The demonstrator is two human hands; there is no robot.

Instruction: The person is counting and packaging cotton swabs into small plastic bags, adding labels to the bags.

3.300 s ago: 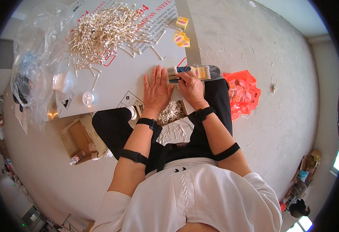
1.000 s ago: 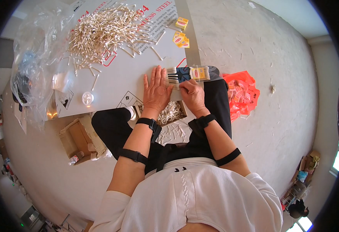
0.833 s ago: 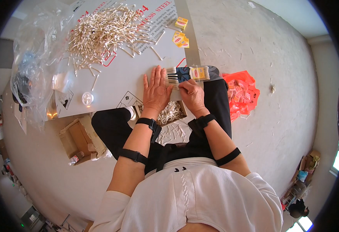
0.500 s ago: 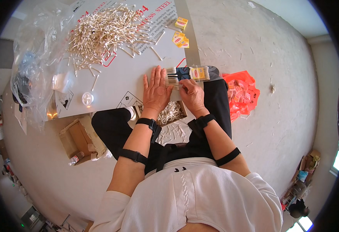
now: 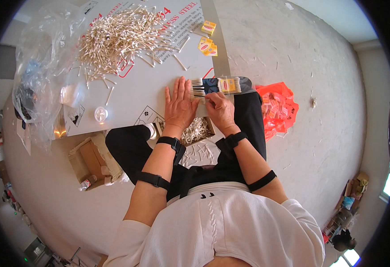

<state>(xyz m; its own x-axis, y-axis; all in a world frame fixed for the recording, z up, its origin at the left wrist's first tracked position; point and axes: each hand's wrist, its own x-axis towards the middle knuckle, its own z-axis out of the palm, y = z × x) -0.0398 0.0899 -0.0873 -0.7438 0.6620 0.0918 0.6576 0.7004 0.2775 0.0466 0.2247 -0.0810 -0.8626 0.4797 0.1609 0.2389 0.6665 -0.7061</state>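
Observation:
My left hand (image 5: 179,103) lies flat on the metal-topped table (image 5: 141,95), fingers stretched out and thumb beside a neat row of cotton swabs (image 5: 197,87). The row is laid side by side at the table's right edge. My right hand (image 5: 220,110) is curled, its fingertips pressed together at the right ends of the lower swabs; what they pinch is hidden. Just beyond it, a yellow-labelled pack of cotton swabs (image 5: 229,84) rests on a dark patterned strip (image 5: 210,84).
A big heap of loose cotton swabs (image 5: 119,40) covers the far table. Small yellow boxes (image 5: 208,27) lie at its right edge, a round clear tub (image 5: 100,114) at left. Below are a box of swabs (image 5: 198,130), a red bag of packs (image 5: 277,109) and a cardboard box (image 5: 90,160).
My right hand's fingers have shifted very slightly at the swab ends. My left hand and the row look unchanged.

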